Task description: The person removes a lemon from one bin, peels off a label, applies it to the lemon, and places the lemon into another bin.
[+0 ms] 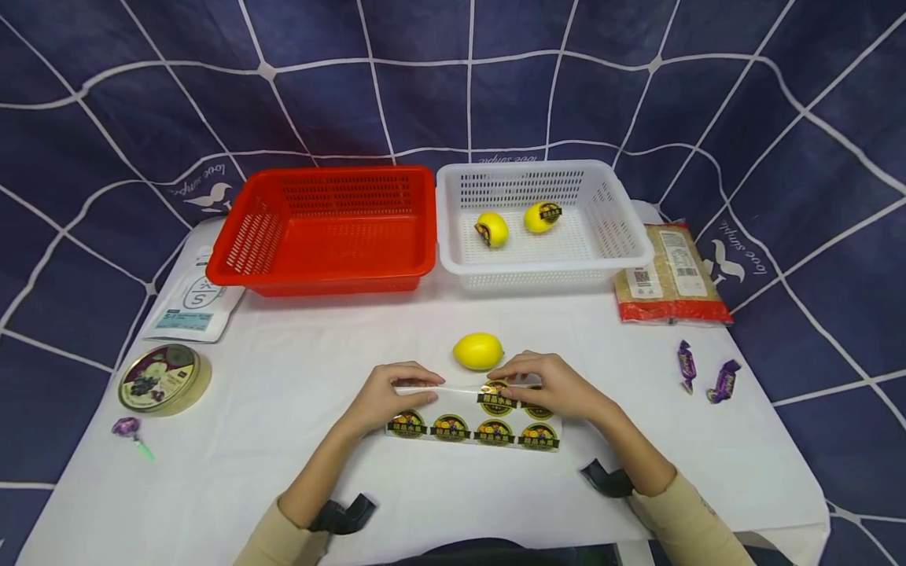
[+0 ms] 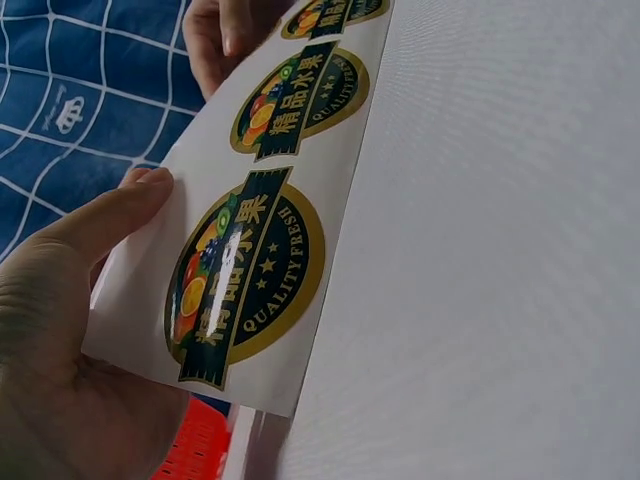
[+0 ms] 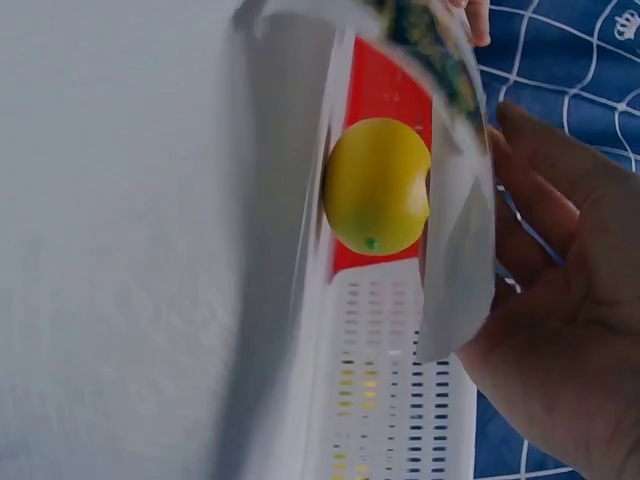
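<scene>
Yellow lemon (image 1: 478, 350) on table (image 1: 297, 377), just beyond sticker sheet (image 1: 473, 420); left hand (image 1: 388, 393) and right hand (image 1: 554, 385) both pinch sheet's far edge.

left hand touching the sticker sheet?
Touching. In the left wrist view the left hand grips the sticker sheet, thumb lying on its printed face; the head view shows the same hand on the sheet's left end.

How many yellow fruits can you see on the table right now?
3. Two, already stickered, lie in the white basket: one left, one right. A bare one sits on the table just beyond the sticker sheet.
</scene>
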`<state>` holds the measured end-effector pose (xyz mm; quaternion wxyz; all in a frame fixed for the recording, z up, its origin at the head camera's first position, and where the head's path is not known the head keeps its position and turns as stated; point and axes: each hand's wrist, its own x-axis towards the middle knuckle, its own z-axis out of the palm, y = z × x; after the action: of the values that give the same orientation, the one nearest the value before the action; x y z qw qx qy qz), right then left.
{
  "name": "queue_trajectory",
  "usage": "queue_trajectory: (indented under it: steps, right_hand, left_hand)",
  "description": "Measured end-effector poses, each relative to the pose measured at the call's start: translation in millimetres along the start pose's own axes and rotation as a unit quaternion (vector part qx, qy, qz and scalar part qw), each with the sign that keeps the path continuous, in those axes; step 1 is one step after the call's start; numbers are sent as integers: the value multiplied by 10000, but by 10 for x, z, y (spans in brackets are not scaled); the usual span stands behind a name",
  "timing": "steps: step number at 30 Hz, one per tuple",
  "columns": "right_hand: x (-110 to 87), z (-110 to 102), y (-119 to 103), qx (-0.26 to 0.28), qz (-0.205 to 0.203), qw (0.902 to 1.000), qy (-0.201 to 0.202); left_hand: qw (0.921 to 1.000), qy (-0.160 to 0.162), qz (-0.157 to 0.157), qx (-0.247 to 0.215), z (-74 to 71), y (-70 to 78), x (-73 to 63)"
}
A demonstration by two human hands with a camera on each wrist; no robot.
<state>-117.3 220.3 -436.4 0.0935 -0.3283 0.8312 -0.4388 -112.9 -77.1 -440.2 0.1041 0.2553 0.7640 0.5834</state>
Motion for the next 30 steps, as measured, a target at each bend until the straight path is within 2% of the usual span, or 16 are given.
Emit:
queue_trajectory:
  steps: [8,11,14,17,21,23,27,30]
  right_hand:
    - [22,-5,11,194,-76,9994,291]
    - [28,-37,-5,736,-118,9968,279]
    - [27,-120,-37,1291,-102,9905,454]
    - [40,-238,-136,1340,-50,9868,912]
    - [91,-356,-285,998,306,9850,1374]
    - [130,-372,-302,891,499,9847,1412]
    - [225,-324,-228,818,548,9867,1293]
    - [294,-241,-80,806,501,9878,1237]
  left_hand:
    - [9999,-40,86,-49,-2,18,5]
    - [9998,-108,115,111,-7,-78,15]
    - [9983,-212,75,534,-38,-220,34]
    - [9941,-89,117,1073,-87,-308,85]
    - [9853,367,363,1628,-94,-246,249]
    - [9834,413,414,1717,-46,-205,370]
    - [9858,80,325,1645,115,-189,590]
    - [9902,-131,218,1374,225,-266,657]
